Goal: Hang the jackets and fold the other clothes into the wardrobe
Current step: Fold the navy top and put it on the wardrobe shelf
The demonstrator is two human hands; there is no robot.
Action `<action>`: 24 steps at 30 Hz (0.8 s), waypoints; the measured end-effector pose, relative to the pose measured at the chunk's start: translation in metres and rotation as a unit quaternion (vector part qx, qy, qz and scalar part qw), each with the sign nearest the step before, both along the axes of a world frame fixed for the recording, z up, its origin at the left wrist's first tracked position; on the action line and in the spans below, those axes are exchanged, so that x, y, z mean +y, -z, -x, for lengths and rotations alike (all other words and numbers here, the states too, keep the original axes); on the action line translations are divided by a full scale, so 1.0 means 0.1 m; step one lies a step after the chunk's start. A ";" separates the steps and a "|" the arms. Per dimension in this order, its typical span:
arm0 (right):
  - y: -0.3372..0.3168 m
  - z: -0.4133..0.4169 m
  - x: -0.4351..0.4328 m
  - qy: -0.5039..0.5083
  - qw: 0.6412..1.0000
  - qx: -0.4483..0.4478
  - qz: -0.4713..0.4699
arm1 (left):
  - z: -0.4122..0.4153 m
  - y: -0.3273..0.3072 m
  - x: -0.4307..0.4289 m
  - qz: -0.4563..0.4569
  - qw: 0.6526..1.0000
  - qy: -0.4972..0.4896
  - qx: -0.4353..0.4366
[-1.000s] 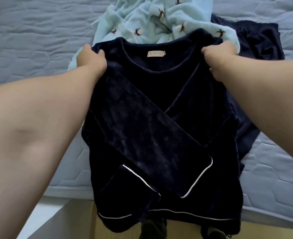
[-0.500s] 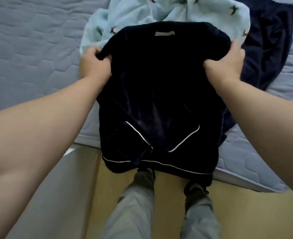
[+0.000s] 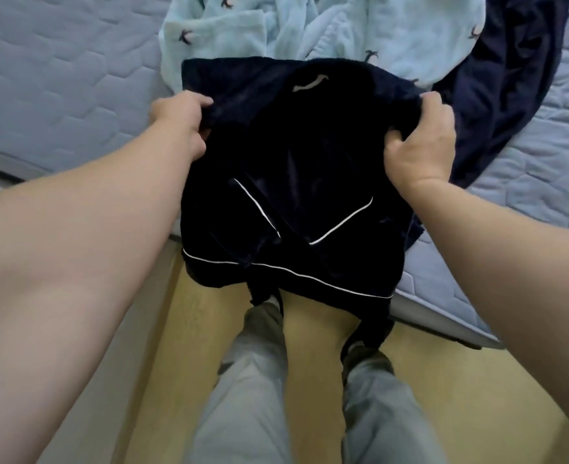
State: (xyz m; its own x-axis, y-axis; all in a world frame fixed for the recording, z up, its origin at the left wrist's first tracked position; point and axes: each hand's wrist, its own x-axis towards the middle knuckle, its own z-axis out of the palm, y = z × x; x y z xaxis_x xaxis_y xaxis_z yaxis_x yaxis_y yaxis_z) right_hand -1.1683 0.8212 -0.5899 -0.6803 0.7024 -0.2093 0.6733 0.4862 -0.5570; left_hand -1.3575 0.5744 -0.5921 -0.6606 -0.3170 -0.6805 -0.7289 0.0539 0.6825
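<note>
**Folded top lifting off the bed, fold at risk**

Left hand (image 3: 179,118) curled tight on the left edge of the navy velvet pyjama top (image 3: 286,182), right hand (image 3: 420,149) bunching the right edge. Held at the mattress (image 3: 58,78) edge, sleeves crossed, hem dangling over the floor. Danger here: sagging in the middle, spilling a sleeve, undoing the fold. A second ago, pinching the shoulders; now gripping farther down the sides, with the collar flopping towards the pale-blue fleece (image 3: 393,28).

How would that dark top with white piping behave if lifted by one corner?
Probably floppy: the dark top sags between the left hand and right hand, its hem drooping past the mattress. Its plush sheen suggests moderate weight, so the crossed sleeves would likely unfold.
</note>
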 end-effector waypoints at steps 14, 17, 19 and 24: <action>-0.10 -2.12 -0.94 -0.334 0.910 -0.203 -0.136 | -2.01 -0.07 -1.48 0.056 0.995 0.075 -0.019; 0.02 -2.32 -1.08 -0.394 0.876 -0.229 -0.160 | -2.21 0.17 -1.68 0.125 0.989 0.081 -0.021; 0.10 -2.42 -1.15 -0.417 0.858 -0.244 -0.174 | -2.31 0.30 -1.78 0.162 0.984 0.076 -0.023; 0.34 -2.58 -1.37 -0.418 0.847 -0.285 -0.162 | -2.54 0.62 -1.97 0.208 0.969 0.130 -0.038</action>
State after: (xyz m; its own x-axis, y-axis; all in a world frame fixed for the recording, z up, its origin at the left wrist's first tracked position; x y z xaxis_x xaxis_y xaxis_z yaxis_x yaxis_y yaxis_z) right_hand -0.9104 0.6845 -0.6238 -0.8213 0.1082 -0.5601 0.1331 0.9911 -0.0037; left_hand -1.1032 0.3772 -0.6540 -0.7077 -0.4037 -0.5798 -0.7012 0.5017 0.5066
